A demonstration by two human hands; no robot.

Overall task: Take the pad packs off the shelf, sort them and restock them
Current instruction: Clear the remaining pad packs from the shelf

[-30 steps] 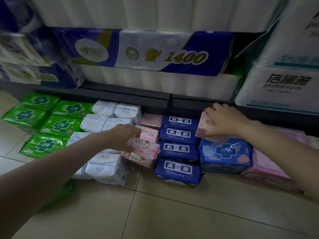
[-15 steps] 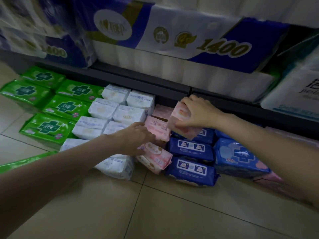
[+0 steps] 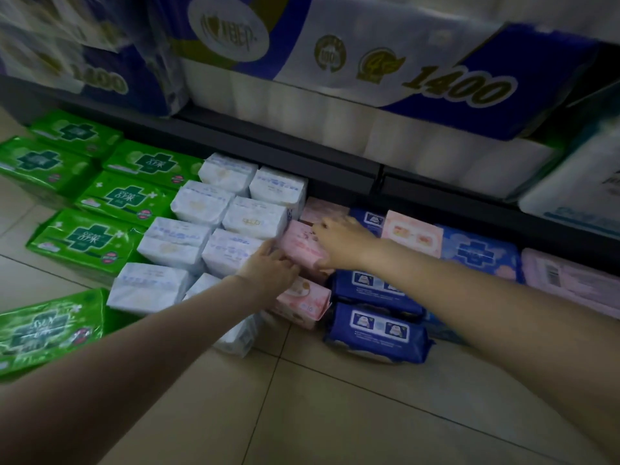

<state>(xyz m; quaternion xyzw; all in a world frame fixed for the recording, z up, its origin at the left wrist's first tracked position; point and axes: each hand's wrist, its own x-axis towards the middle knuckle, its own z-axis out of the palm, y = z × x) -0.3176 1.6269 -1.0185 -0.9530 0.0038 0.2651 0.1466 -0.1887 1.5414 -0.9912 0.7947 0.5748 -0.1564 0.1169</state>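
Small pale-pink plastic pad pack [image 3: 303,248] sits atop the pink column on the tiled floor [image 3: 335,414], just in front of the dark shelf base [image 3: 335,172]. Your right hand [image 3: 345,243] covers its far end, fingers spread loosely over the top and thumb tucked under the near corner, so it is holding the pack. Your left hand [image 3: 268,273] meets the pack's left edge, fingers curled in against it; whether they grip or only steady it, I cannot tell.

Below it, a second pink pack with a printed oval label [image 3: 302,302] lies at the front of the column. To the left, white crinkled-film packs [image 3: 214,229] in two rows, touching the pink ones. Further left, bright green packs with a cross emblem [image 3: 110,196]. To the right, dark blue packs with white label windows [image 3: 375,330], then a peach-pink flat pack [image 3: 412,233] propped against a blue floral pack [image 3: 479,253].

Judgement: sorting step, placing pink with pink. Square the pack's long edges to the one beneath before letting go. Keep your left hand as a stop so the white row is not shoved. Film is slick; press flat, release thumb last.

Large white-and-blue tissue roll bundles [image 3: 369,78] fill the shelf above.
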